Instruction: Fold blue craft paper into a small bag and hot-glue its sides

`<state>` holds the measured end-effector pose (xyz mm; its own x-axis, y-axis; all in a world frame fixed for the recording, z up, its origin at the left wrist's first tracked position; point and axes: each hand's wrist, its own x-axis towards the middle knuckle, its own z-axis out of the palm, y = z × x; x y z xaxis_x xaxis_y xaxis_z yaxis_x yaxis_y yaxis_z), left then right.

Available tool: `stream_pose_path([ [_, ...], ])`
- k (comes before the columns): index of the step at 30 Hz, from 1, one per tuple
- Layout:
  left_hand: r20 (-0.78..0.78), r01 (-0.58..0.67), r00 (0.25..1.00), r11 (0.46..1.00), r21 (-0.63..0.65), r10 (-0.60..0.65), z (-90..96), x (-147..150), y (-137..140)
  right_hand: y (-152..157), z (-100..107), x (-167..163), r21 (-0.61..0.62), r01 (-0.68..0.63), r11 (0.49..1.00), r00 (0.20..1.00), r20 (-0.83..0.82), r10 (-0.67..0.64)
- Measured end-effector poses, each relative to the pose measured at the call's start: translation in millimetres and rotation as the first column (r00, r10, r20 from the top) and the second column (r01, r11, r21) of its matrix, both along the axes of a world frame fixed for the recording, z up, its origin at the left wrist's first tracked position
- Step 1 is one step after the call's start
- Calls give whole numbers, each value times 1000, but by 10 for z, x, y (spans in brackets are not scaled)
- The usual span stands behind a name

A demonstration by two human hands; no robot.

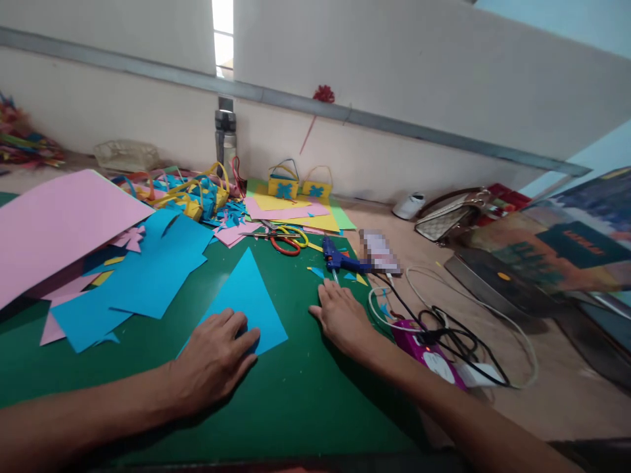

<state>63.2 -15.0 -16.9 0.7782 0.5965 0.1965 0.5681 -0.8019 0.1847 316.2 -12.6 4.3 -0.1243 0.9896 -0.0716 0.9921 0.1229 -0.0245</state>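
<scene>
On the green cutting mat (296, 414), a blue paper triangle (249, 295) points away from me. My left hand (214, 358) rests over its lower edge, the fingers curled and pressed on the paper; the part under the palm is hidden. My right hand (342, 318) lies palm down on the mat, to the right of the triangle, fingers stretched out and holding nothing. Just beyond those fingertips is a blue glue gun (342, 259) with a glue stick at its back. Scissors (288, 242) with red and yellow handles lie past the triangle's tip.
Blue sheets (162, 269) and a large pink sheet (64, 223) cover the left side. Small yellow paper bags (283, 188) stand at the back, beside a bottle (227, 138). On the right are a phone (379, 249), a purple power strip (428, 355), tangled cables and a handbag (451, 213).
</scene>
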Motion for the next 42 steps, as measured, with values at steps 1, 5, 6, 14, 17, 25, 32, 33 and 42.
stream_pose_path([
  [1, -5, 5, 1000, 1000, -2, -5, 1, 1, 6, -97, 20, 1, 12, -9, 1000, 1000, 11, 9],
  [5, -6, 29, 1000, 1000, -3, -29, -11, 9, 28, -331, 61, -167, -3, -136, 991, 990, -23, 136],
  [6, -3, 33, 999, 999, -3, -33, -16, 10, 29, -338, 67, -214, -31, -186, 982, 981, -54, 184],
  [14, 25, 40, 999, 999, -4, -40, -37, 5, 3, 213, 105, -188, -148, -67, 987, 994, -99, 53],
  [17, 16, 43, 999, 999, -9, -43, -32, 3, 10, 350, 113, -167, -87, 15, 996, 997, -77, -21],
  [25, -8, 22, 1000, 999, -29, -22, -29, 14, 23, -135, 240, -461, -32, -88, 996, 949, -306, 74],
  [32, -162, -57, 986, 998, -35, 50, -34, 220, 36, -282, 142, -509, -163, -83, 983, 560, -824, -89],
  [33, -236, -73, 970, 996, -42, 61, -6, 259, 42, -283, 117, -493, -170, -79, 982, 527, -844, -104],
  [42, -465, -96, 884, 992, -84, 46, 210, 457, 22, -335, 127, -353, -55, -55, 997, 521, -854, -18],
])
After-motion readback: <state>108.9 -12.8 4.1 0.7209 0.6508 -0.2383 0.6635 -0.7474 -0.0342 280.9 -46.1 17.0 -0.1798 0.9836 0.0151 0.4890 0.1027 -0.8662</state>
